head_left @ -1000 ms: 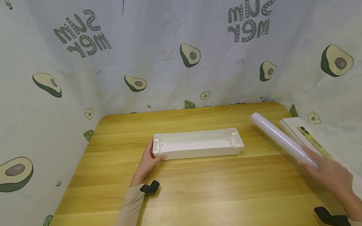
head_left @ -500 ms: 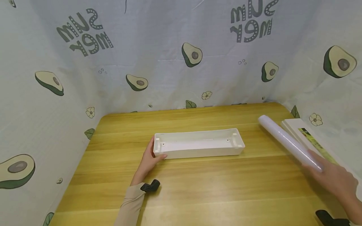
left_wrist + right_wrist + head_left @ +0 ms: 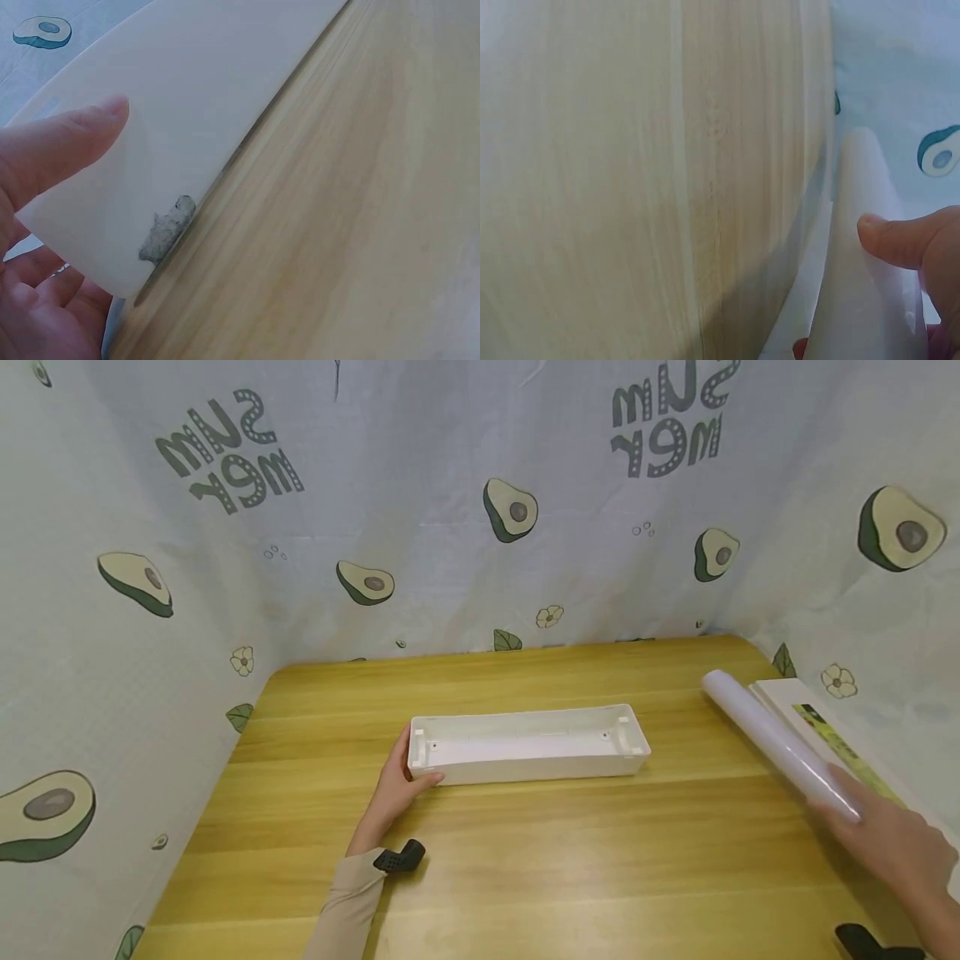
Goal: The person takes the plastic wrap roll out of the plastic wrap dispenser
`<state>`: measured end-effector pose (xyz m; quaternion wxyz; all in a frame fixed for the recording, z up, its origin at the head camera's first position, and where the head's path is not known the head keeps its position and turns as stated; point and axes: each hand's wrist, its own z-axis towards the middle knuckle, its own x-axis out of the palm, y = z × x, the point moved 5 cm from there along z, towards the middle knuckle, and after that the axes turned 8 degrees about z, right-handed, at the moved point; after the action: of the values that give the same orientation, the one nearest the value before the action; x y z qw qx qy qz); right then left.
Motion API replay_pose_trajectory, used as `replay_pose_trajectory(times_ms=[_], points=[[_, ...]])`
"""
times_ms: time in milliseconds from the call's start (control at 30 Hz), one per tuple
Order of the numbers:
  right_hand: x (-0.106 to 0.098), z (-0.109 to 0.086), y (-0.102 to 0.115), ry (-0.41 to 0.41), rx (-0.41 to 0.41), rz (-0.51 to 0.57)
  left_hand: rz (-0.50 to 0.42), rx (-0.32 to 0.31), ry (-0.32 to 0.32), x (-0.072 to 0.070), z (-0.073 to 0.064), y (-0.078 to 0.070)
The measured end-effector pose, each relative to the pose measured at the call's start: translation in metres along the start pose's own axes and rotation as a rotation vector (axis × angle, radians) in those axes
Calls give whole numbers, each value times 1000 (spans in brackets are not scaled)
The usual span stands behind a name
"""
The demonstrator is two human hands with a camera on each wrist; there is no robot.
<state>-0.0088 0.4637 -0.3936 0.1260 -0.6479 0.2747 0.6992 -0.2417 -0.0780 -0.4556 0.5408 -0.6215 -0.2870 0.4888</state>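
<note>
A long, open-topped white plastic box lies on the wooden table, its long side facing me. My left hand grips its left end, the thumb on the front wall and the other fingers behind the end. In the left wrist view a grey patch marks the lower edge of the box wall. At the right, my right hand holds a white glossy roll, slanting away toward the back left. The thumb of my right hand presses on the roll in the right wrist view.
A flat white box with a green-yellow label lies along the table's right edge, partly behind the roll and right hand. A pale cloth printed with avocados hangs around the table at the back and sides.
My right hand has moved slightly to the right and nearer with the roll, over toward the flat box. My left hand stays on the white plastic box; the view shifts slightly.
</note>
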Motion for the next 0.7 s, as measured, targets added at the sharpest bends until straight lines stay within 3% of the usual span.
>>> replay_pose_trajectory(times_ms=[267, 700], points=[[2, -2, -2, -9, 55, -14, 6, -3, 0, 0, 0, 1], [8, -1, -5, 6, 55, -13, -8, 2, -8, 1, 1, 1]])
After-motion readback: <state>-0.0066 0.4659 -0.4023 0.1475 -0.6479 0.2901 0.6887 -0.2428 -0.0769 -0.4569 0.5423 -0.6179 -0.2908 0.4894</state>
